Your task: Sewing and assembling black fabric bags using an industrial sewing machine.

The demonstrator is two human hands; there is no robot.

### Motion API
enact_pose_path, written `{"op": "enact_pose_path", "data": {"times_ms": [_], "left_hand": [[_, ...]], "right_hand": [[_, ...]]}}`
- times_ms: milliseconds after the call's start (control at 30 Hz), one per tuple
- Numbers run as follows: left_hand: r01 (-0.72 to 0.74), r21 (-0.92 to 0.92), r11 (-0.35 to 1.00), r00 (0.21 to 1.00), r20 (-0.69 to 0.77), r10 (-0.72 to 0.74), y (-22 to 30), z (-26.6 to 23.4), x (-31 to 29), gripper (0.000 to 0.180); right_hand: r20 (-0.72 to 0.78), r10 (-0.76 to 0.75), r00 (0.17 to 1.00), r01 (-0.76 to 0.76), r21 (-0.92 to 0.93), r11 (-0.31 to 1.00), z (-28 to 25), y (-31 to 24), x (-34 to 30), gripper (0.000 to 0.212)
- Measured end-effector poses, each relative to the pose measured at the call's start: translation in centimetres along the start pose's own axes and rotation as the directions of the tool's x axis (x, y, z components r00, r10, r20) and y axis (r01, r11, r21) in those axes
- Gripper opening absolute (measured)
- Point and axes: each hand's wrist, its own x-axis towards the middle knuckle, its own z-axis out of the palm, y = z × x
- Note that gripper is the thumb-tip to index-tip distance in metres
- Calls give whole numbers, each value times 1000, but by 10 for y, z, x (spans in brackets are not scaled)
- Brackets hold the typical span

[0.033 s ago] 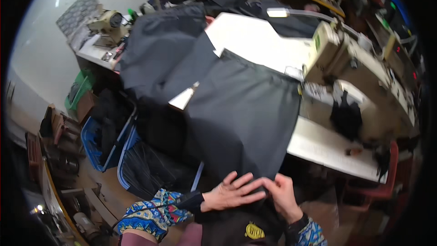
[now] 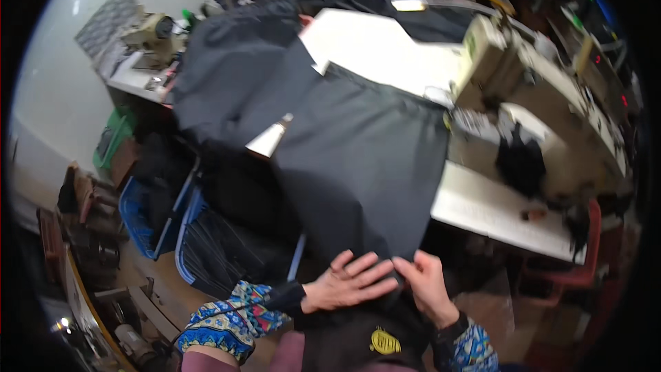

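Your left hand (image 2: 344, 281) lies flat with fingers spread, released, on the near edge of a large dark grey fabric panel (image 2: 358, 158), while your right hand (image 2: 428, 282) pinches that same edge just beside it. The fabric drapes from the white tabletop (image 2: 496, 213) down toward your lap, with more dark cloth (image 2: 234, 76) heaped behind it. A cream sewing machine (image 2: 530, 83) stands on the tabletop to your right, touching the fabric's far corner
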Motion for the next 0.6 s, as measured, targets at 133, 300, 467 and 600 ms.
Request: {"op": "enact_pose_path", "data": {"times_ms": [133, 300, 467, 600], "left_hand": [[30, -33, 999, 966, -257, -38, 0, -20, 2, 35], [-45, 2, 999, 977, -209, 44, -2, -37, 0, 30], [-33, -48, 998, 976, -215, 22, -3, -40, 1, 30], [-34, -56, 998, 974, -226, 21, -2, -40, -2, 34]], "right_hand": [[206, 135, 969, -167, 144, 975, 8, -30, -16, 20], [216, 27, 976, -51, 106, 993, 1, -10, -21, 30], [83, 37, 996, -49, 144, 988, -21, -10, -30, 42], [-30, -112, 993, 108, -110, 988, -28, -9, -38, 28]]}}
